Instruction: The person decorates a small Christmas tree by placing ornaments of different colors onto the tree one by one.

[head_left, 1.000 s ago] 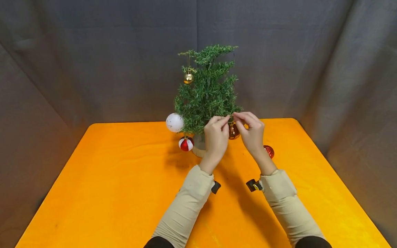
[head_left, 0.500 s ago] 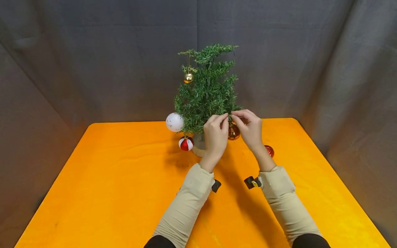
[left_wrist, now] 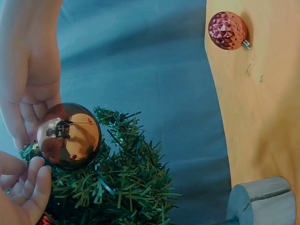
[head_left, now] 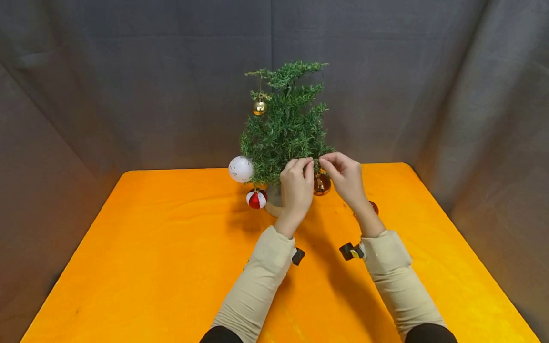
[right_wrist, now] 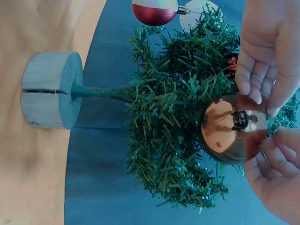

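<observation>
A shiny copper bauble [head_left: 321,184] hangs low on the right side of a small artificial Christmas tree [head_left: 285,124]. Just above it, my left hand [head_left: 297,186] and right hand [head_left: 343,178] meet fingertip to fingertip at a branch end. Thumb and forefinger of each are pinched together, apparently on the bauble's thin hanging string, which is too fine to make out clearly. In the left wrist view the same bauble [left_wrist: 69,136] sits beside the fingers, against green needles. The right wrist view shows it [right_wrist: 229,129] between both hands.
A gold bauble [head_left: 259,107], a white speckled one [head_left: 241,169] and a red-and-white one [head_left: 257,198] hang on the tree's left. A red faceted bauble [left_wrist: 228,30] lies on the orange tabletop [head_left: 171,267], partly behind my right wrist. The tree has a round wooden base [right_wrist: 51,91].
Both hands stay at the branch end with small finger movements; the right hand has shifted slightly left. The copper bauble hangs slightly lower and more of it shows between the hands.
</observation>
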The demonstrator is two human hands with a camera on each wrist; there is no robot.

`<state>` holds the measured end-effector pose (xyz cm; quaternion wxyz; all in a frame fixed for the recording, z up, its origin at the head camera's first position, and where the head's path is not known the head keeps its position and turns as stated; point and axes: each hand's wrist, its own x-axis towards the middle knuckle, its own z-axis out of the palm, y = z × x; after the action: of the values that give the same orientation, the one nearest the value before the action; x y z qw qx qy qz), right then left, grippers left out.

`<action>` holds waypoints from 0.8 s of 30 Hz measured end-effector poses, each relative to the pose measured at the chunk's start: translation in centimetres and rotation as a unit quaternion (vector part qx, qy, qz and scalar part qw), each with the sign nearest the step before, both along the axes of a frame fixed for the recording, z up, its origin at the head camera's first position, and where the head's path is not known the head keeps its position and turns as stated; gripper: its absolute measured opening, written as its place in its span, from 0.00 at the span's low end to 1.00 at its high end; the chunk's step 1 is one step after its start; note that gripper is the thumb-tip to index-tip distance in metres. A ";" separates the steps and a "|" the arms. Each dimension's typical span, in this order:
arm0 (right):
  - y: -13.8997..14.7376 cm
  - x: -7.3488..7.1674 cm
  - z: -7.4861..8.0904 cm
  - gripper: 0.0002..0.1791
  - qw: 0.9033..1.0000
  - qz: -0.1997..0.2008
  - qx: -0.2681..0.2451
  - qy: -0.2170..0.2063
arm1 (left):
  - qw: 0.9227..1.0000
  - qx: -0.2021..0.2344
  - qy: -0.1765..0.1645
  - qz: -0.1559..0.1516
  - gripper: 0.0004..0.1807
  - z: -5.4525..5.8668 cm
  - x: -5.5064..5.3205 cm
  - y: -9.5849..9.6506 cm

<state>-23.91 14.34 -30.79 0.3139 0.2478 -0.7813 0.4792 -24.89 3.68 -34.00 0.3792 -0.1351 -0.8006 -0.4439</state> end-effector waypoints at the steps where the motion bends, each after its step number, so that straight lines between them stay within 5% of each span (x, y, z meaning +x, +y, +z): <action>1: 0.0 -0.1 0.0 0.05 1.000 -0.003 -0.002 -0.002 | 1.000 0.000 -0.001 0.001 0.09 0.0 0.0 0.0; 9: 0.9 -2.6 -2.4 0.07 0.999 -0.018 -0.024 -0.018 | 1.000 -0.011 -0.011 0.002 0.08 0.0 0.1 0.0; 19: 1.1 -2.8 -2.8 0.05 0.998 -0.055 0.023 -0.005 | 0.994 -0.071 -0.043 0.068 0.07 -0.2 0.4 0.2; 24: 1.2 -2.5 -3.0 0.05 0.999 -0.045 0.031 0.002 | 0.994 -0.072 -0.040 0.070 0.07 -0.3 0.5 0.2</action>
<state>-26.46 15.57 -33.77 0.3286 0.2230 -0.8054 0.4401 -24.39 3.89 -34.26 0.3667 -0.0879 -0.8525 -0.3619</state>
